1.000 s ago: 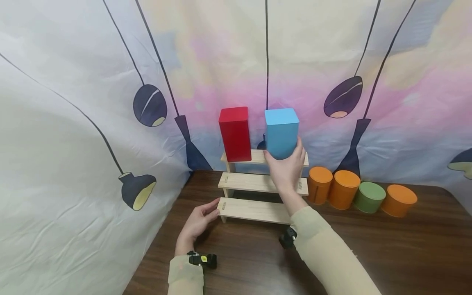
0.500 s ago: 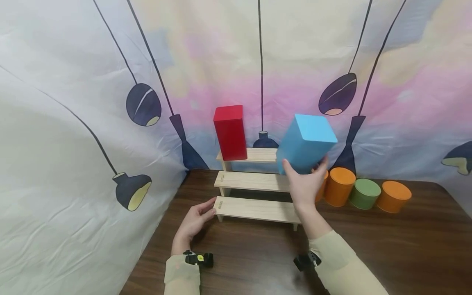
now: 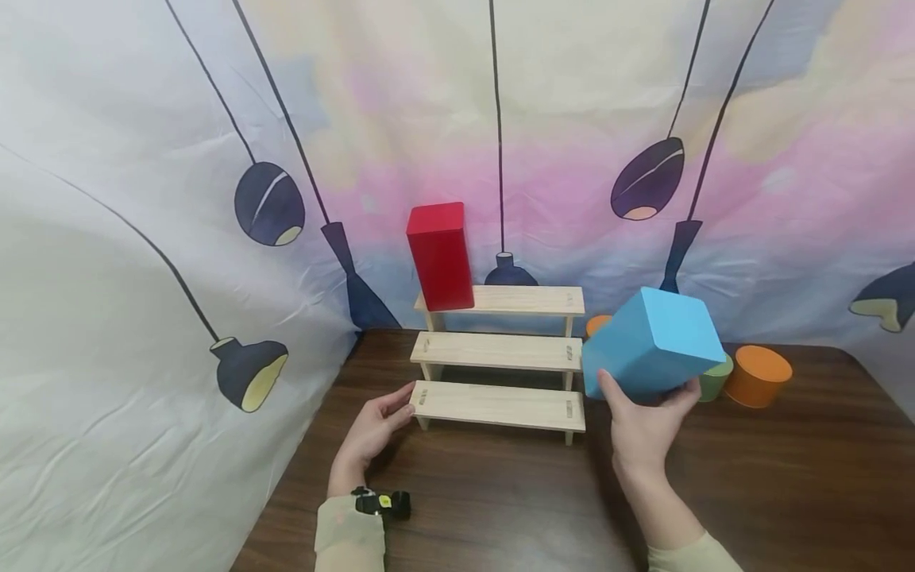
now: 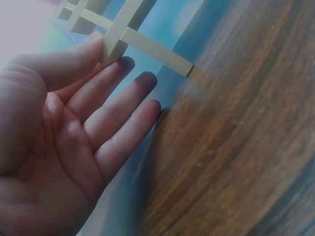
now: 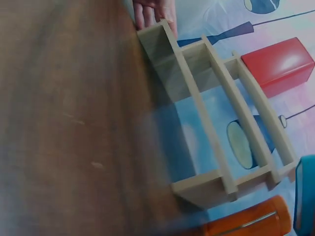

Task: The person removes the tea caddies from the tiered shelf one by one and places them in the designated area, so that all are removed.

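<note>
A three-step wooden shelf (image 3: 500, 403) stands on the table. My left hand (image 3: 373, 433) is at the left end of its lowest step; in the left wrist view the thumb and index finger pinch the plank's end, while the other fingers (image 4: 128, 130) extend loosely. My right hand (image 3: 646, 433) grips a light blue rectangular box (image 3: 650, 345) from below, tilted, in the air to the right of the shelf. Only an edge of that box (image 5: 306, 196) enters the right wrist view. An upright red box (image 3: 441, 258) stands at the left end of the top step.
Round lidded canisters stand right of the shelf: an orange one (image 3: 759, 376), a green one (image 3: 715, 383) and another orange one (image 3: 597, 324), partly hidden behind the blue box. A printed cloth (image 3: 400, 95) hangs behind the brown table (image 3: 493, 500).
My right hand has lifted the blue box off the top step and carried it right and down, tilting it. My left hand stays at the shelf's end. The head view has shifted slightly.
</note>
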`<action>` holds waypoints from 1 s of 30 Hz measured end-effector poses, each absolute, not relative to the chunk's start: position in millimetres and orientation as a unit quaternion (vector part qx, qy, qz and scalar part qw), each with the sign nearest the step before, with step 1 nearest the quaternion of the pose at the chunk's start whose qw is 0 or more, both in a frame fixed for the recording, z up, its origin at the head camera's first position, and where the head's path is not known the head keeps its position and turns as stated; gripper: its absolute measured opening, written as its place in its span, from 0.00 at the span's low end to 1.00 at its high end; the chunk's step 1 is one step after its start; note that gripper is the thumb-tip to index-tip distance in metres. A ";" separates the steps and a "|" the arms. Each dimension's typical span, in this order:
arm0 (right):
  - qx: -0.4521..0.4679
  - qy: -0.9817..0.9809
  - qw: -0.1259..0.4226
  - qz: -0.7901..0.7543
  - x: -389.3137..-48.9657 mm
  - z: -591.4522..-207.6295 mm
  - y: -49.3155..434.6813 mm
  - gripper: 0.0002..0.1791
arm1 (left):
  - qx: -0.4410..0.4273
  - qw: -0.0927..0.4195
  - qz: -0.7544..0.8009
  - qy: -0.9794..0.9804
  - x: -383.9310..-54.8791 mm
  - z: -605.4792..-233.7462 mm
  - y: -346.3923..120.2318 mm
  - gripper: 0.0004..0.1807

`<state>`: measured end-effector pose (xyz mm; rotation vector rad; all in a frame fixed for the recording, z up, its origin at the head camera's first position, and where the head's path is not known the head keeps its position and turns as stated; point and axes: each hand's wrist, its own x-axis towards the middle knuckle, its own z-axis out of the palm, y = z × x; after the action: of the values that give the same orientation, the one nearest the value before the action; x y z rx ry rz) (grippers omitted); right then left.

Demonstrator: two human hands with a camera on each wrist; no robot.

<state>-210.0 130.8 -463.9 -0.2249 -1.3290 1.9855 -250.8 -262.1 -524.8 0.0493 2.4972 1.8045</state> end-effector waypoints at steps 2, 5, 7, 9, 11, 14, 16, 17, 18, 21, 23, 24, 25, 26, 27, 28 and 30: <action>-0.104 -0.521 0.361 0.767 -206.8 -468.8 133.0 0.61 | 0.018 0.030 0.586 0.809 -251.6 -524.1 -263.0 0.27; -0.127 -0.528 0.359 0.759 -204.9 -475.3 135.0 0.63 | 0.017 0.029 0.586 0.810 -251.8 -523.2 -263.5 0.27; -0.140 -0.536 0.360 0.751 -204.3 -479.5 135.9 0.64 | 0.018 0.030 0.584 0.811 -251.4 -522.6 -263.3 0.27; -0.151 -0.546 0.356 0.743 -203.0 -484.0 136.4 0.64 | 0.020 0.029 0.582 0.813 -250.7 -522.1 -262.8 0.28; -0.157 -0.554 0.348 0.739 -201.1 -488.2 136.8 0.65 | 0.019 0.031 0.583 0.811 -250.2 -521.9 -262.3 0.28; -0.164 -0.564 0.338 0.736 -198.5 -494.0 136.9 0.65 | 0.021 0.031 0.586 0.809 -250.5 -522.2 -262.3 0.28; -0.170 -0.571 0.332 0.732 -197.9 -497.1 136.7 0.65 | 0.021 0.030 0.586 0.809 -250.9 -522.3 -262.4 0.27; -0.173 -0.573 0.330 0.730 -197.8 -498.5 136.7 0.65 | 0.022 0.029 0.585 0.810 -251.1 -522.4 -262.5 0.27; -0.176 -0.574 0.329 0.729 -198.0 -499.9 136.8 0.64 | 0.023 0.029 0.585 0.810 -251.3 -522.4 -262.6 0.27; -0.189 -0.575 0.326 0.726 -199.0 -504.6 136.9 0.64 | 0.026 0.027 0.581 0.813 -251.8 -522.6 -262.6 0.28; -0.200 -0.573 0.324 0.725 -199.6 -507.9 137.5 0.65 | 0.028 0.028 0.582 0.812 -252.0 -523.1 -262.5 0.28; -0.207 -0.573 0.323 0.724 -199.8 -509.3 137.9 0.65 | 0.027 0.029 0.582 0.812 -251.9 -523.3 -262.4 0.28; -0.212 -0.573 0.321 0.724 -200.0 -510.6 138.5 0.65 | 0.028 0.028 0.581 0.813 -251.8 -523.6 -262.2 0.28; -0.216 -0.573 0.318 0.724 -200.1 -511.6 139.2 0.65 | 0.027 0.029 0.584 0.811 -251.8 -523.9 -262.1 0.28; -0.220 -0.574 0.314 0.724 -200.0 -512.7 139.5 0.65 | 0.028 0.028 0.584 0.811 -251.5 -524.2 -262.3 0.28; -0.224 -0.575 0.310 0.724 -199.9 -513.5 139.8 0.65 | 0.026 0.028 0.586 0.809 -251.2 -524.4 -262.5 0.28; -0.227 -0.577 0.301 0.724 -199.7 -514.1 140.2 0.65 | 0.025 0.028 0.588 0.808 -250.8 -524.6 -262.6 0.27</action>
<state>-199.7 140.2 -514.1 -0.6020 -1.5320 1.9218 -250.8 -262.6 -524.6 0.0775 2.4942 1.8154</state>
